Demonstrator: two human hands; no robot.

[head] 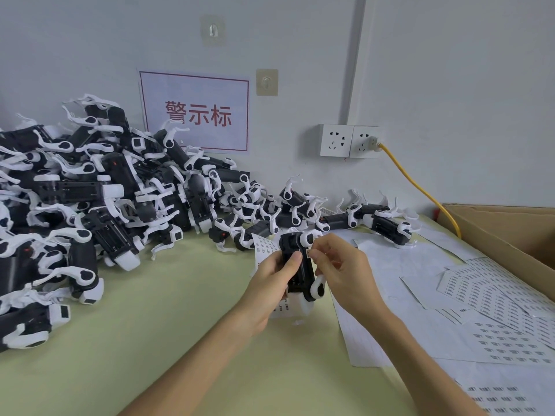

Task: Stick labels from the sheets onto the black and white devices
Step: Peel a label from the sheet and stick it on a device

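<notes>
Head camera is showing the black and white device (303, 274) being held up just above the green table (180, 310), and everything else is sitting around that device. The left hand (270, 283) is gripping it from its left side, fingers curling round the black body and the thumb pressing across its front; the same hand is also holding a label sheet (262, 246) behind the device, with the sheet's edges poking out above and below the hand. The right hand (339, 265) is coming in from the device's right, and its thumb and forefinger are pinching a small label (308, 253) right at the device's upper right edge, just below the white round joint; whether the label is already touching the body is too small to tell. To the left of the device and behind it, a big pile of devices (90, 199) is lying tangled along the wall. To its right, loose label sheets (495, 295) are overlapping on the table, some printed with rows of small dark labels and some looking blank. Farther right of the device, a cardboard box (504, 232) is standing open at the table's edge, but its inside is hidden from this angle. A yellow cable (420, 187) is running from the wall socket (350, 141) above the device down toward the box.
</notes>
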